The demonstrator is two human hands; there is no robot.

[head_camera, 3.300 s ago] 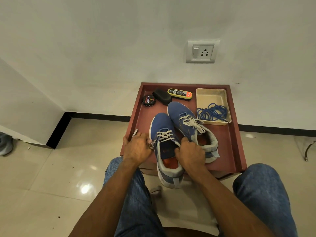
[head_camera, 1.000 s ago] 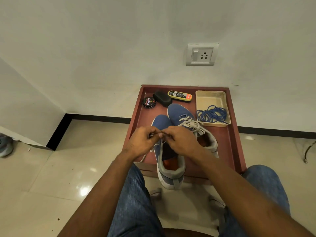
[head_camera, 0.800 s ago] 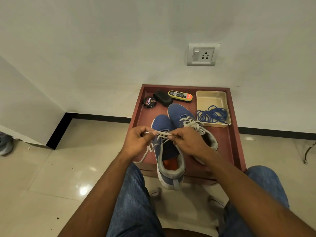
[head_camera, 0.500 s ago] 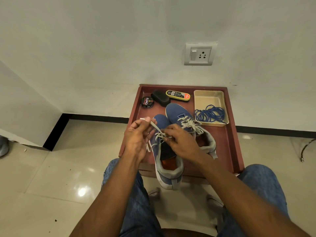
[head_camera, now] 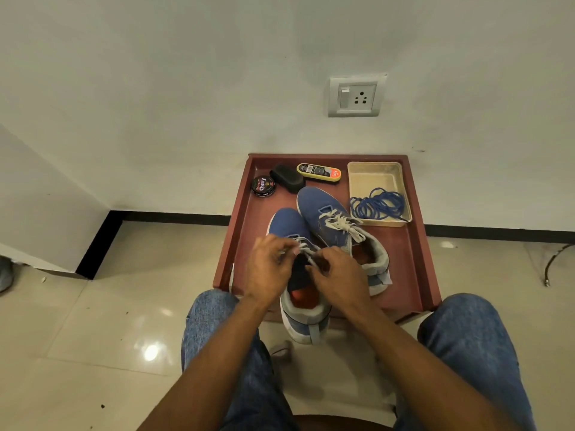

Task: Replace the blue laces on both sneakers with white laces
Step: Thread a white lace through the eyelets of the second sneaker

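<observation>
Two blue sneakers lie in a dark red tray (head_camera: 413, 259). The near sneaker (head_camera: 284, 223) carries a white lace (head_camera: 306, 250), and its heel hangs over the tray's front edge. My left hand (head_camera: 269, 270) and my right hand (head_camera: 337, 276) meet over its tongue, each pinching part of that white lace. The far sneaker (head_camera: 320, 206) lies to the right with its white lace (head_camera: 340, 225) tied. A bundle of blue laces (head_camera: 378, 205) sits in a beige tray (head_camera: 373, 172) at the back right.
A round polish tin (head_camera: 263, 186), a black sponge (head_camera: 287, 178) and a yellow polish applicator (head_camera: 319, 172) line the tray's back. The wall with a socket (head_camera: 356, 96) stands right behind. My knees in jeans flank the tray's front edge on a glossy tiled floor.
My hands lifted from the sneaker's sides, pulled the white lace ends up and apart, and have now dropped back together over the tongue with the lace between them.
</observation>
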